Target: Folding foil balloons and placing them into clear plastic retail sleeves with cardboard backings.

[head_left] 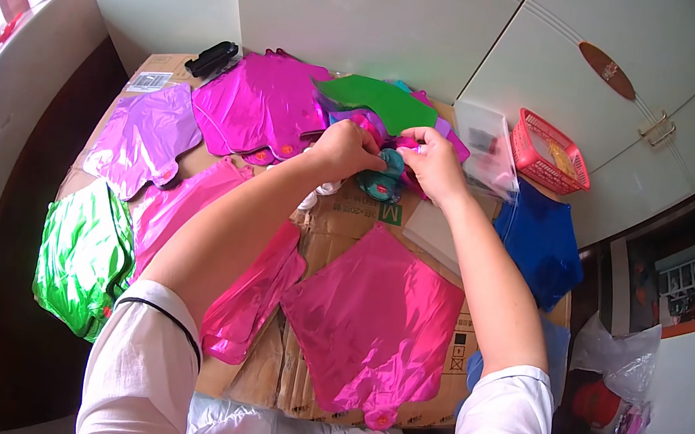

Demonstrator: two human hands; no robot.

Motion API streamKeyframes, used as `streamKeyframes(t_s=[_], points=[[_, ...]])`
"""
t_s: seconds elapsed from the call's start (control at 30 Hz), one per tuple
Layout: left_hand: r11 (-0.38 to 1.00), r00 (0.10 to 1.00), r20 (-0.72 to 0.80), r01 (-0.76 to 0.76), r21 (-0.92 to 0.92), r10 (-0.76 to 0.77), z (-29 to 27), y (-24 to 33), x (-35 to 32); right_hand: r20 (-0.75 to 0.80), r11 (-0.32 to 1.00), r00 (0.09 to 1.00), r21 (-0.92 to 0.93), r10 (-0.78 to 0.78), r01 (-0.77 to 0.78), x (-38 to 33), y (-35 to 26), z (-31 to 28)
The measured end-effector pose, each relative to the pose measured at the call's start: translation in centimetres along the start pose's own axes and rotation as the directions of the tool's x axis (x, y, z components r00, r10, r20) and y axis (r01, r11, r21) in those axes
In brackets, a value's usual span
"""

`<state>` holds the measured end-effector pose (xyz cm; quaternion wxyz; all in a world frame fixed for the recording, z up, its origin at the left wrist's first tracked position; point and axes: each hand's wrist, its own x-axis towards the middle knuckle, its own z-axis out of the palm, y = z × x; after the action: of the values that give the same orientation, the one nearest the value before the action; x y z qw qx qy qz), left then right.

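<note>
My left hand (348,150) and my right hand (436,167) meet over the far middle of the cardboard, fingers closed in pinches. Between them is a small bunched teal shiny piece (379,184) with a reddish round spot; the left fingertips press on it. What the right fingertips pinch is mostly hidden, with a bit of magenta and white showing. Just beyond lie a green shiny sheet (395,106) and a large magenta sheet (260,104). Nearer me, a flat pink shiny piece (376,320) has a gathered knob at its lower end.
Flattened cardboard (307,368) covers the table. Left are lilac (143,135) and bright green (83,254) sheets; right, a dark blue one (538,246). A red plastic basket (551,153), a clear bag (486,144) and a black object (212,59) sit at the back, before white cabinets.
</note>
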<state>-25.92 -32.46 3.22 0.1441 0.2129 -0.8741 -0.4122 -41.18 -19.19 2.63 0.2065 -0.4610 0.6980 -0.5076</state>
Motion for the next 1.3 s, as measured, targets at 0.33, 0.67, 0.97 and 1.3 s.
streamKeyframes(t_s=[0.33, 0.67, 0.97, 1.3], points=[[0.928, 0.886, -0.364, -0.162, 0.337, 0.287, 1.7, 0.7, -1.3, 0.172, 0.999, 0.984, -0.046, 0.032, -0.025, -0.2, -0.9, 0.0], [0.749, 0.881, -0.038, -0.377, 0.545, 0.471, 1.9, -1.8, -3.7, -0.245, 0.983, 0.96, 0.154, 0.139, -0.103, 2.3, -1.7, -2.2], [0.843, 0.926, -0.039, -0.323, 0.43, 0.375, 1.7, -1.8, -2.7, -0.529, 0.8, 0.626, -0.526, -0.574, 0.289, -0.4, -15.8, -17.4], [0.934, 0.88, -0.314, -0.335, 0.122, 0.357, 0.1, -1.0, -3.7, 0.372, 0.361, 0.692, -0.648, -0.619, 0.671, -26.5, -14.6, -1.2]])
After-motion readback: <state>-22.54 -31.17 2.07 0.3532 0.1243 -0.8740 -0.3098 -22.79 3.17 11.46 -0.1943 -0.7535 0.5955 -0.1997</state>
